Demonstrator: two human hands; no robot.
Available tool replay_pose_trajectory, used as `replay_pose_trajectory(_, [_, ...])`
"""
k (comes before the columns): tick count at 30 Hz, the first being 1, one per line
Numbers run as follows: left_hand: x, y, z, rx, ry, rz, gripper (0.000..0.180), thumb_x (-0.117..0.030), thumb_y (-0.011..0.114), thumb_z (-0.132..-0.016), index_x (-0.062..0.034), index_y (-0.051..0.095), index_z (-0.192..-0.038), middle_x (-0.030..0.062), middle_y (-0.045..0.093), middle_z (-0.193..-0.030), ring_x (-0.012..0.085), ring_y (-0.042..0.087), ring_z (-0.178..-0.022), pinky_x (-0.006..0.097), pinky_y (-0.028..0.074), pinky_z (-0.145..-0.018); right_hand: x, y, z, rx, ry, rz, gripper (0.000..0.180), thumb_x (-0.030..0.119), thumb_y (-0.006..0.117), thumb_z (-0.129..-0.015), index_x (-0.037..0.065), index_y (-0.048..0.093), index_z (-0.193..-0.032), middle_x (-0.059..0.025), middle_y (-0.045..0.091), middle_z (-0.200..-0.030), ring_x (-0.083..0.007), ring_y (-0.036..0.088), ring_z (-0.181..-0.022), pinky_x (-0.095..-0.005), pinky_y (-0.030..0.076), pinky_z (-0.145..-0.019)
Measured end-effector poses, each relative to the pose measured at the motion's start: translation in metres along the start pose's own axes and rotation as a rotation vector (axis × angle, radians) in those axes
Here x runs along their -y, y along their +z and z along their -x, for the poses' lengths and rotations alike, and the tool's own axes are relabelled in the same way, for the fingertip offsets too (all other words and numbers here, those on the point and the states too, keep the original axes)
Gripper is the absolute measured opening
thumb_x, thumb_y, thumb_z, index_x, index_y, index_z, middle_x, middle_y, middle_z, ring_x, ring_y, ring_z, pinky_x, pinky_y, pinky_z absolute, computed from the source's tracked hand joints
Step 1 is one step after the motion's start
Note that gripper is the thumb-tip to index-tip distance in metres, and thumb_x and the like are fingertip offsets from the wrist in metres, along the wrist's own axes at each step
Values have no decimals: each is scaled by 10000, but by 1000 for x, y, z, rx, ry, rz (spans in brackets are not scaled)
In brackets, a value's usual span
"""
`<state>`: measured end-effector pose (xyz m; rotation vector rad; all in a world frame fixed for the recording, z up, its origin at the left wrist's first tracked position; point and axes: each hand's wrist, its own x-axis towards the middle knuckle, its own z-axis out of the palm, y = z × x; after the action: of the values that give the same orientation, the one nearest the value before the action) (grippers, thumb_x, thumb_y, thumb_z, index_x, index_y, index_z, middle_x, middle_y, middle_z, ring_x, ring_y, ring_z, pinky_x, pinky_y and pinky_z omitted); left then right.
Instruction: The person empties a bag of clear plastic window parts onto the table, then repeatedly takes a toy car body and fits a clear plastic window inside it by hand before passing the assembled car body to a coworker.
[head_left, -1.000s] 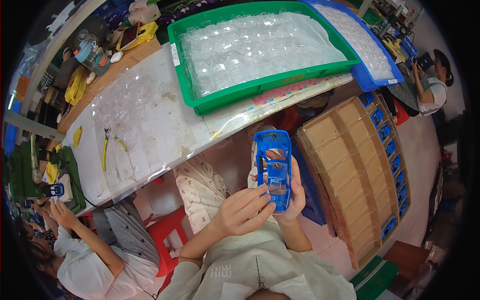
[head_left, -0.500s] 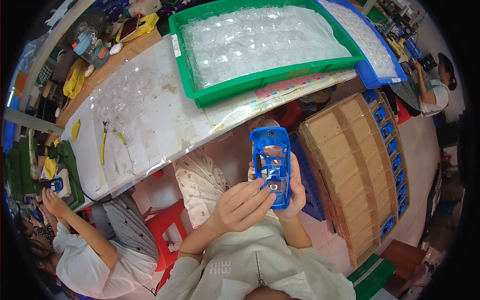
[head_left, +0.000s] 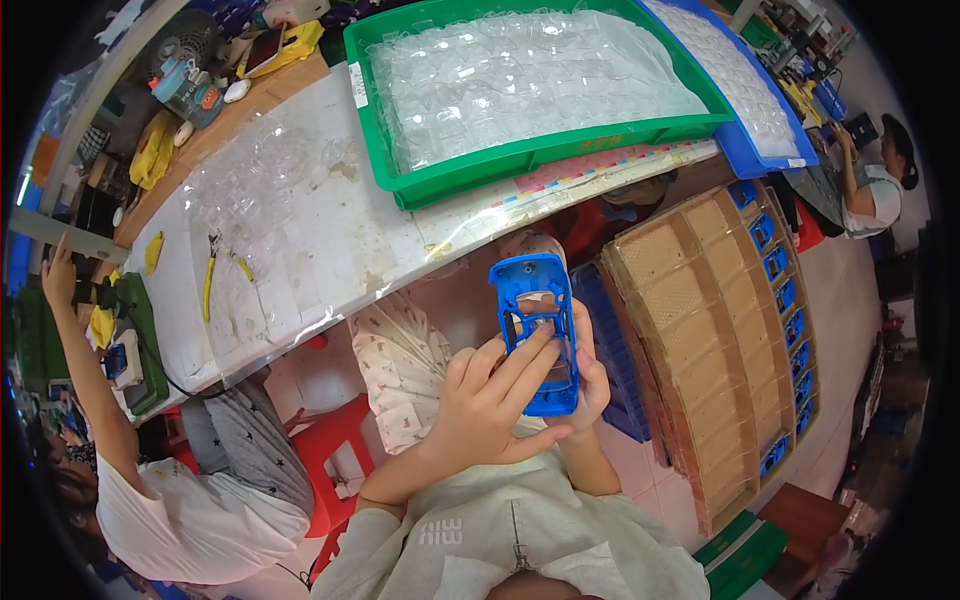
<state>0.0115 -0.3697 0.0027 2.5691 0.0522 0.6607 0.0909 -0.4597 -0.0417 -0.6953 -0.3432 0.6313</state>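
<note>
A blue plastic toy car body shell (head_left: 550, 395) is held upright in front of my lap, its hollow inside facing me. My right hand (head_left: 592, 385) is closed around its right side and back. My left hand (head_left: 490, 395) lies across the shell with its fingers stretched out, fingertips pressing into the middle opening, thumb spread apart near the lower end. Clear plastic shows in the shell's openings, though my fingers hide much of it.
Ahead stands a green tray (head_left: 400, 190) of clear plastic parts, with a blue tray (head_left: 765, 160) beside it. Loose clear pieces (head_left: 250, 180) and yellow-handled pliers (head_left: 209, 285) lie on the white table (head_left: 340, 260). A divided cardboard tray (head_left: 690, 350) with several blue shells is at right. A co-worker (head_left: 200, 510) sits at left.
My left fingers have moved up from the shell's lower part to its middle, and the thumb has spread. The shell shifted slightly left. The left co-worker's arm has risen.
</note>
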Motion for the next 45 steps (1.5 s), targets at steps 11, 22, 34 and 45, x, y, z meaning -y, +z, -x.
replay_pose_trajectory(11, [19, 12, -23, -310, -477, 848, 301, -53, 659, -709, 5, 504, -960, 109, 499, -889, 242, 502, -795, 307, 396, -690, -1, 4, 7, 41, 57, -140, 618, 326, 510, -806, -4, 266, -1268, -217, 395, -1259, -279, 440, -1159, -365, 387, -948])
replay_pose_trajectory(22, [26, 11, -23, -189, -474, 562, 133, -49, 591, -787, 15, 534, -887, 125, 501, -813, 264, 510, -758, 327, 411, -663, 24, 15, -4, 97, 112, 789, 388, 146, 535, -837, -11, 415, -1171, -123, 571, -997, -150, 552, -891, -253, 428, -785])
replay_pose_trajectory(34, [20, 15, -23, -213, -461, 578, 119, -4, 533, -803, 11, 493, -914, 125, 497, -809, 238, 520, -682, 299, 406, -583, 18, 22, -18, -67, 8, 893, 54, 51, 457, -886, 0, 475, -884, -83, 499, -602, -77, 468, -530, -251, 368, -481])
replay_pose_trajectory(45, [27, 24, -22, -361, -441, 658, 104, 27, 537, -794, 8, 479, -878, 106, 488, -769, 191, 501, -657, 266, 398, -598, 15, 23, -19, -28, -26, 937, 102, 6, 459, -850, 7, 487, -948, -80, 532, -654, -81, 475, -558, -240, 386, -503])
